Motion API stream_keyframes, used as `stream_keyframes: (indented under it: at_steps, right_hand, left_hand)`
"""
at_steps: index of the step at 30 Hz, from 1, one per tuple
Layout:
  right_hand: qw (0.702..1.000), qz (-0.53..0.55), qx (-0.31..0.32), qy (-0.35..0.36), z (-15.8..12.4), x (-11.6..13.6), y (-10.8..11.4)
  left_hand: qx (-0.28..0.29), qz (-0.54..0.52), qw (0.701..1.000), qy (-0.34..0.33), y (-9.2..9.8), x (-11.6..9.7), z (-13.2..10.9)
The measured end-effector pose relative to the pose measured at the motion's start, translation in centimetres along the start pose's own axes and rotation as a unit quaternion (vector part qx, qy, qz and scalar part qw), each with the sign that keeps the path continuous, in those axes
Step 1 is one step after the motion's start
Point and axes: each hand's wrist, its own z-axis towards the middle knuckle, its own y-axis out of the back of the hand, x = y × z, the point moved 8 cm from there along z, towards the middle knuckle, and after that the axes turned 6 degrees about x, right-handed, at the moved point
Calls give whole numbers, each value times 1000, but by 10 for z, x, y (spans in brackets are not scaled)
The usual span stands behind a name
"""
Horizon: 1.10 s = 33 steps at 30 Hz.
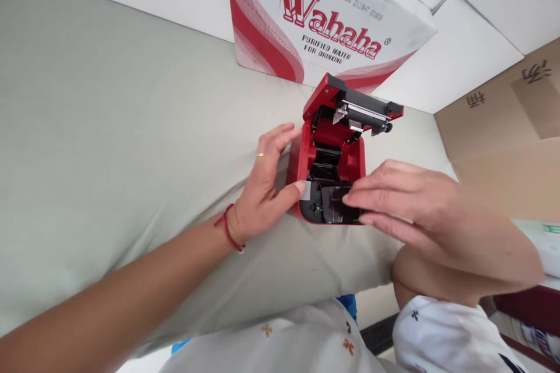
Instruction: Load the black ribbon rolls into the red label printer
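Note:
A small red label printer (295, 172) sits on the cloth-covered surface with its lid (326, 96) raised; a dark roller bar shows on the lid's underside. Around the printer's left side wraps my left hand (271, 183), its thumb on the front left corner beside a pale tab (305, 190). Glossy black film (335, 205) lies across the front of the printer, and more of it runs down into the red compartment. My right hand (406, 201) has its fingertips and thumb closed at the film's right edge, with the fingertips partly blurred.
Behind the printer stands a white and red water carton (262, 23). A brown cardboard box (494, 122) is at the right, against white wall panels. The grey-green cloth (109, 128) stretches left. My patterned clothing (271, 338) is at the near edge.

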Motion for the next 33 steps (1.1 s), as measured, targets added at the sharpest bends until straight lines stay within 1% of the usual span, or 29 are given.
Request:
stream_keyframes:
  at_steps: [2,3,5,6,7,8,10,11,12,13,15,16,17,18,20,22,25,27,29,31,33]
  right_hand:
    - [999,5,31,10,-3,6,-6]
    - [999,7,43,15,-2,8,-9]
    - [999,9,50,20,-1,7,-12]
    - [999,11,49,19,0,7,-13]
    - [999,14,48,19,-1,6,-13]
    - [999,15,49,17,-1,7,-12]
    - [999,16,27,2,-4,7,-7]
    - [1000,13,-4,-15,-4,5,-1]
    - [997,5,-59,-45,-5,1,9]
    - [988,-7,-132,-81,-7,-6,20]
    - [949,-36,-281,-138,-13,-22,39]
    - [933,-50,-325,-150,-13,-31,43]
    - [926,-62,-341,-153,-10,-39,42]
    - [930,-70,-331,-146,-4,-47,39]
    - [950,-78,-276,-126,8,-58,28]
    - [956,-77,-257,-117,11,-59,25]
    - [958,-65,-247,-127,3,-48,29]
    - [966,-64,-212,-133,-2,-38,29]
    - [974,-75,-173,-125,-6,-29,26]
    - [979,-89,-143,-116,-8,-24,20]
    - [982,-103,-121,-97,-7,-20,13]
  left_hand:
    - [-60,112,990,-68,6,-20,-8]
    - [-86,166,976,-115,6,-32,-14]
    - [-107,242,941,-213,-2,-55,-26]
    - [-105,267,923,-256,-8,-63,-33]
    - [-95,291,908,-285,-14,-68,-38]
    - [-81,312,899,-297,-19,-71,-41]
    - [-51,339,893,-292,-26,-72,-42]
    - [-40,339,895,-287,-27,-72,-42]
    - [-34,331,899,-285,-28,-72,-41]
    - [-33,318,903,-289,-28,-74,-40]
    - [-45,294,905,-304,-28,-78,-40]
    - [-52,288,905,-308,-27,-79,-40]
    - [-56,283,907,-307,-27,-80,-39]
    - [-55,278,910,-302,-28,-79,-39]
    - [-39,259,925,-275,-28,-74,-37]
    - [-21,238,938,-250,-27,-68,-36]
    - [-24,251,936,-246,-25,-63,-40]
    - [-39,281,925,-253,-24,-61,-43]
    - [-54,290,920,-256,-24,-60,-45]
    - [-66,278,924,-254,-25,-61,-45]
    - [-88,287,916,-266,-27,-66,-45]
